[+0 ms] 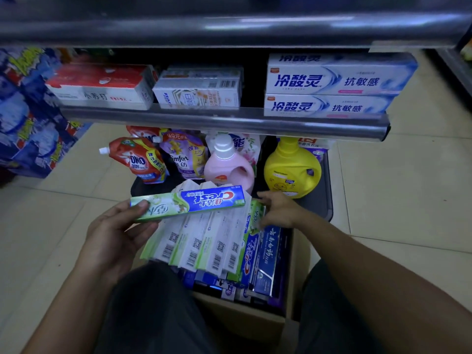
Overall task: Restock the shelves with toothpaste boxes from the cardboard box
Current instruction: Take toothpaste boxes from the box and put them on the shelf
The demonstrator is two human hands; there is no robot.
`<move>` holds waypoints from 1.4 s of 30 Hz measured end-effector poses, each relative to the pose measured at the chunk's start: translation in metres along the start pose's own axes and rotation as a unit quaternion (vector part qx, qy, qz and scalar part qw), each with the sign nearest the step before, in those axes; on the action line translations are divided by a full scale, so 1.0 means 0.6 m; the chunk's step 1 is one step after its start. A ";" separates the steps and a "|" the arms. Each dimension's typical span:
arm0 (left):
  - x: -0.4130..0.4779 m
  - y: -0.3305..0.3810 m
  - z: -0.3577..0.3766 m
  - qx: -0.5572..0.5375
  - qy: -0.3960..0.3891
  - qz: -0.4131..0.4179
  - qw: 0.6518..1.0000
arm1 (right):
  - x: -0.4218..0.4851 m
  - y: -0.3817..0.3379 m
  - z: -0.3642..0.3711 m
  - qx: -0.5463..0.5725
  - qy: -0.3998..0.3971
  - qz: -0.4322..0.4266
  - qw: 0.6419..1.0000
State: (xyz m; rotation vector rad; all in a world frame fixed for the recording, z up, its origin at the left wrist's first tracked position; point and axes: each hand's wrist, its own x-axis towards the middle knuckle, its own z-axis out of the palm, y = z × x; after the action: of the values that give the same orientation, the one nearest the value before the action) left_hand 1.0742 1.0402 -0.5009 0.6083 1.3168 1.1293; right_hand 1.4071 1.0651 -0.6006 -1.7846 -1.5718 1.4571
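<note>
Pale floor tiles (396, 187) surround the brown cardboard box (242, 318). Above it, the left hand (115, 233) grips a green-and-blue Crest toothpaste box (189, 203) crosswise, parallel to the grey metal shelf (222, 121) beyond; the right hand (278, 210) reaches in, grip unclear.

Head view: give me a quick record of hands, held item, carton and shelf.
left hand: grips one green-and-blue Crest box by its end, flat above the carton
right hand: at the upright boxes in the carton; grip unclear
cardboard box: between the person's legs, packed with toothpaste boxes
shelf: toothpaste boxes in groups, a dark gap left of the blue-white stack
</note>
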 end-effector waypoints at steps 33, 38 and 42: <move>-0.005 0.017 0.088 -0.042 -0.112 0.035 0.992 | -0.231 -0.021 -0.198 0.200 0.196 -0.134 0.951; -0.016 0.072 0.147 -0.091 -0.134 0.118 0.980 | -0.273 -0.086 -0.258 0.264 0.281 -0.214 0.898; -0.036 0.140 0.221 -0.091 -0.207 0.174 0.959 | -0.296 -0.141 -0.302 0.300 0.337 -0.276 0.849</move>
State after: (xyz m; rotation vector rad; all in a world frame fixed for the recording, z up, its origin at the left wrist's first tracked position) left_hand 1.1781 1.0845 -0.3899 0.9060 0.7542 1.3039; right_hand 1.5416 0.9997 -0.3791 -1.1327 -0.9736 0.7726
